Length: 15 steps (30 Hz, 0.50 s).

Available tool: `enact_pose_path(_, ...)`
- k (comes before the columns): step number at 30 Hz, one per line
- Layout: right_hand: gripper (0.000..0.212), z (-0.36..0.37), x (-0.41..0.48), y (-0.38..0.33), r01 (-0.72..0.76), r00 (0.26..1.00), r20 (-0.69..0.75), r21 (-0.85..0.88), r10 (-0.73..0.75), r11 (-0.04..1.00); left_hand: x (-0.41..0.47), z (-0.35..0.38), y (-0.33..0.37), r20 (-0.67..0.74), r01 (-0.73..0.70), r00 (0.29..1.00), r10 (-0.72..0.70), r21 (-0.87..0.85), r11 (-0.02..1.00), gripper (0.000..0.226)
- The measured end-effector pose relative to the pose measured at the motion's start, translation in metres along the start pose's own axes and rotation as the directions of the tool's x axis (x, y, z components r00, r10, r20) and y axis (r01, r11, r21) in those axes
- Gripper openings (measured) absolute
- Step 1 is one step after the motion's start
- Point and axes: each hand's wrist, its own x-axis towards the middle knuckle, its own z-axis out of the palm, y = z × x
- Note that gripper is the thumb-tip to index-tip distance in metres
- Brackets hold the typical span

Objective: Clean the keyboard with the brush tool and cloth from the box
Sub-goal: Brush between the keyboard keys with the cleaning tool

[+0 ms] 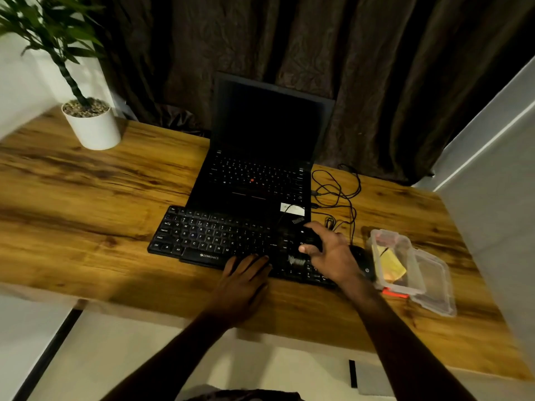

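Potted plant (91, 127): tabletop (86, 198), far left corner.
Keyboard (220, 238): middle, near front edge, before laptop (260, 172).
Left hand (246, 274): fingers flat, released, on keyboard's front edge.
Right hand (328, 254): fingers grasping dark brush (311, 241) over keyboard's right end.
Open box (405, 244), yellow cloth (390, 266) inside: right edge.

On the surface (86, 198), the keyboard (225, 241) lies at centre. The laptop (260, 169) is at 12 o'clock, the potted plant (91, 125) far off at 10, and the cables (338, 192) at 1. At 3 o'clock lies the mouse (362, 263), and beyond it the box (388, 235) with the cloth (390, 267) inside. The right hand (333, 256) holds the brush tool (311, 241) over the keyboard's 3 o'clock end.
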Motion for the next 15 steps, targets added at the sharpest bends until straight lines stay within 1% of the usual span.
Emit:
enact_pose_path(3, 0.049, 0.004, 0.001, -0.004, 0.008, 1.000, -0.012, -0.030, -0.008, 1.000, 0.000, 0.000, 0.000, -0.013, -0.008, 1.000, 0.008, 0.004, 1.000, 0.048)
enact_pose_path(7, 0.046, 0.004, 0.013, -0.005, 0.034, 0.999, 0.038, 0.085, -0.037, 0.996, 0.000, -0.002, 0.001, -0.054, -0.016, 0.998, 0.017, 0.009, 1.000, 0.048)
enact_pose_path(10, 0.041, 0.004, 0.021, -0.010, 0.039, 0.999, 0.017, 0.121, -0.042, 0.992, 0.001, -0.001, 0.000, -0.061, -0.017, 0.998, 0.019, 0.027, 0.999, 0.049)
enact_pose_path(12, 0.043, 0.007, 0.026, -0.013, 0.043, 0.999, 0.005, 0.139, -0.044, 0.989, 0.001, 0.000, -0.001, -0.057, -0.022, 0.998, 0.025, 0.043, 0.999, 0.049)
enact_pose_path(15, 0.041, 0.007, 0.034, -0.012, 0.070, 0.997, -0.020, 0.108, -0.068, 0.992, 0.000, 0.003, -0.003, -0.036, -0.021, 0.999, 0.022, 0.048, 0.999, 0.050)
